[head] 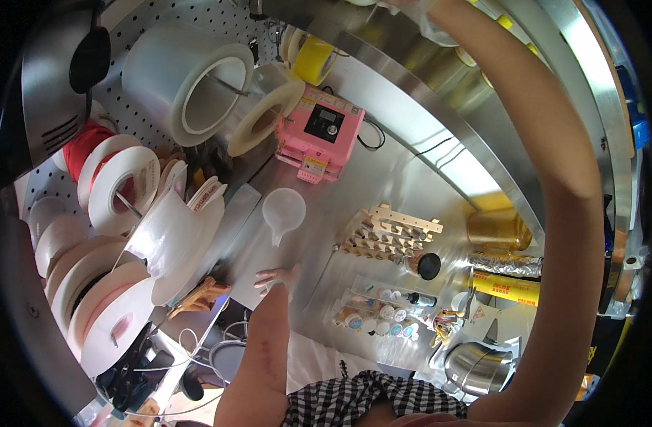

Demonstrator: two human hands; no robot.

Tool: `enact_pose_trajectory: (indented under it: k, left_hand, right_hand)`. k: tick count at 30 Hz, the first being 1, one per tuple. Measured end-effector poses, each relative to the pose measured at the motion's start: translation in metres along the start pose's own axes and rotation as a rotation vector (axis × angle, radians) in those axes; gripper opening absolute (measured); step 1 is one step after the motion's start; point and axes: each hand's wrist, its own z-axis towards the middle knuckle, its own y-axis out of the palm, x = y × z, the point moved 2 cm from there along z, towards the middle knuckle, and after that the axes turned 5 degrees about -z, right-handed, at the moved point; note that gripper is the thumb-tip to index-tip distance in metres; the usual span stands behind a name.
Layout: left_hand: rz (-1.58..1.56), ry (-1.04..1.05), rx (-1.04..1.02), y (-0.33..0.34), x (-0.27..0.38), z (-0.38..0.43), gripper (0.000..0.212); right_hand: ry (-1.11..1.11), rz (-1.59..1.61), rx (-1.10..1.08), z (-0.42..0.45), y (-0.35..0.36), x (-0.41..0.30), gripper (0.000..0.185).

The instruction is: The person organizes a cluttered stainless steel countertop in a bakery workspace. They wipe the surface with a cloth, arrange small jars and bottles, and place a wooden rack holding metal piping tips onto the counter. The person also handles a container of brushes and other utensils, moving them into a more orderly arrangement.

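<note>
My left hand reaches over the stainless steel worktop with its fingers spread, and nothing is in its grip. Just beyond it lies a translucent white plastic vessel with a narrow spout pointing towards the hand. A thin long-handled metal tool rests to the right of that hand. My right arm arches up the right side to the steel shelf. Its hand is out of view past the top edge, and clear plastic shows near the wrist.
A pink machine with a display stands at the back. Ribbon spools and clear film rolls hang at left. To the right are piping nozzles on a wooden rack, small jars, a yellow box and steel bowls.
</note>
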Motion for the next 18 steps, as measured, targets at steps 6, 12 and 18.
enact_pose_trajectory:
  k: [6,12,18]
  left_hand:
    - [0.015,-0.035,-0.009,0.0,0.003,-0.003,0.14]
    - [0.09,-0.05,0.02,0.003,0.005,-0.006,0.137]
    - [0.03,-0.01,-0.012,0.002,0.0,-0.003,0.139]
  right_hand:
    - [-0.206,-0.251,0.196,-0.007,0.015,0.012,0.026]
    - [-0.269,-0.691,0.262,-0.09,-0.034,0.024,0.013]
    - [-0.334,-1.159,0.122,-0.182,-0.055,0.071,0.005]
